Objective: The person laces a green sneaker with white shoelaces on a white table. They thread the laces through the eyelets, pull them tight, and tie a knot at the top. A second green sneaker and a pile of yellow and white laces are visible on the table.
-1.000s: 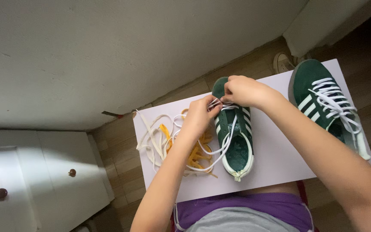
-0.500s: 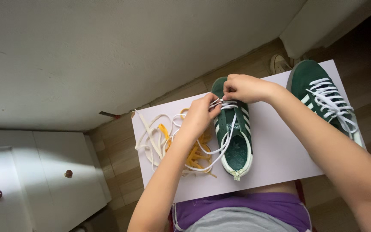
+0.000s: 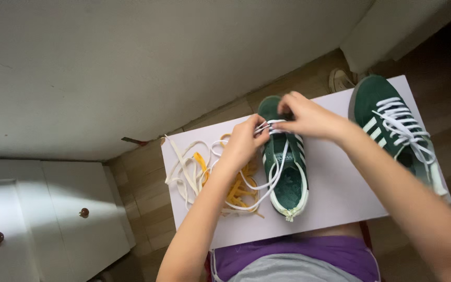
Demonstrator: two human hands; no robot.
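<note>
A green sneaker (image 3: 287, 177) with white stripes lies toe-away on a small white table (image 3: 335, 193). My left hand (image 3: 242, 142) pinches the white shoelace (image 3: 273, 172) at the sneaker's left eyelets. My right hand (image 3: 308, 118) holds the same lace over the front of the tongue. The lace's loose end loops down the left side of the shoe. A second green sneaker (image 3: 392, 125), fully laced in white, rests at the table's right end.
A tangle of cream laces (image 3: 184, 169) and yellow laces (image 3: 238, 193) lies on the table's left part. A white cabinet with round knobs (image 3: 83, 212) stands at lower left. Another shoe's toe (image 3: 340, 79) shows on the wooden floor beyond the table.
My right hand has slid slightly right and down along the lace over the tongue. My left hand keeps its pinch at the eyelets. The view shifted a little.
</note>
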